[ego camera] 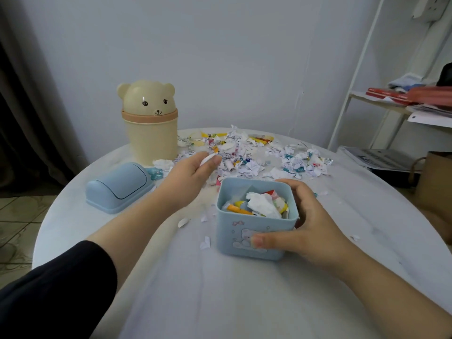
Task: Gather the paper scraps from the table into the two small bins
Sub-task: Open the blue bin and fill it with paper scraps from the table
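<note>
A small square blue bin stands lidless near the middle of the round white table, partly filled with white and coloured scraps. My right hand grips its right side, thumb on the front wall. My left hand is raised to the bin's upper left and pinches a paper scrap between thumb and fingers. A cream bear-shaped bin stands shut at the back left. A pile of paper scraps covers the far side of the table.
The blue bin's swing lid lies on the table at the left. A few loose scraps lie just left of the blue bin. A white shelf with books and papers stands at the right, a curtain at the left.
</note>
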